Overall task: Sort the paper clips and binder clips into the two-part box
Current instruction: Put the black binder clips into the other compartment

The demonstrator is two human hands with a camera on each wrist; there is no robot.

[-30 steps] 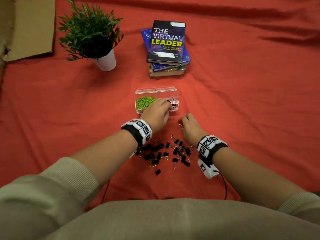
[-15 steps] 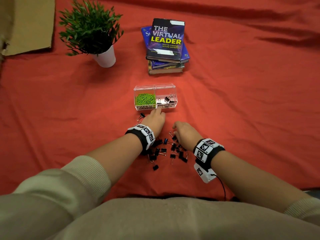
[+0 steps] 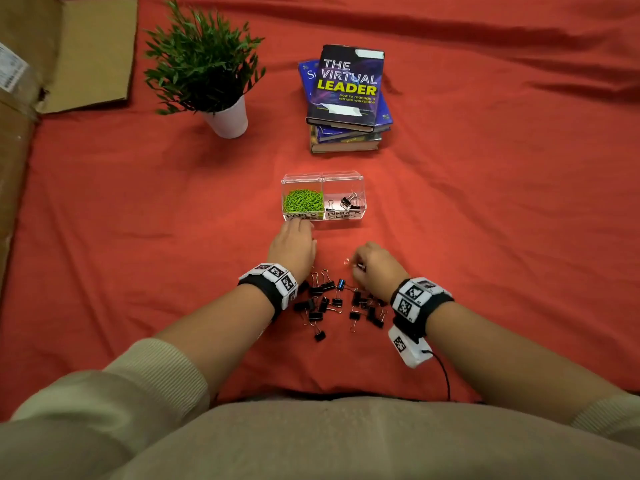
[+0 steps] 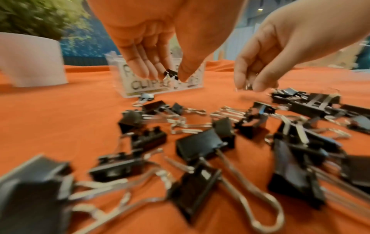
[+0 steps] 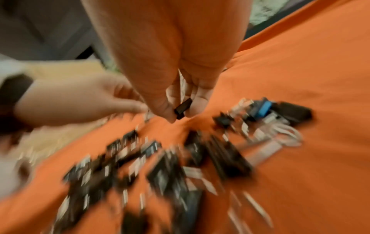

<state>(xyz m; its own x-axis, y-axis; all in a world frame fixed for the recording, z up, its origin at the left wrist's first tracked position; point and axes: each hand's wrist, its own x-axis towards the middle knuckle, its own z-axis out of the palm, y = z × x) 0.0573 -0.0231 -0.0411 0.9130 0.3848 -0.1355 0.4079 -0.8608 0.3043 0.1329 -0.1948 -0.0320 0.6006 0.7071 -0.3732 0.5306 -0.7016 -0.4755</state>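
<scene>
A clear two-part box (image 3: 360, 188) stands on the red cloth, with green paper clips (image 3: 303, 199) in its left part and a few black binder clips (image 3: 349, 201) in its right part. Just in front of the box, my left hand (image 3: 294, 237) pinches a small black binder clip (image 4: 170, 73) between thumb and fingers. To its right, my right hand (image 3: 356, 266) pinches another black binder clip (image 5: 182, 108) low over the cloth. Between my wrists lies a loose pile of black binder clips (image 3: 337, 304), with one blue clip (image 3: 341, 283) in it.
A potted plant (image 3: 211, 74) in a white pot stands at the back left. A stack of books (image 3: 346, 98) lies behind the box. Cardboard (image 3: 69, 50) covers the far left corner. Red cloth lies open to the right.
My left hand drew back from the box's right part to the cloth in front of it and closed on a clip there. My right hand shifted slightly and pinches a clip.
</scene>
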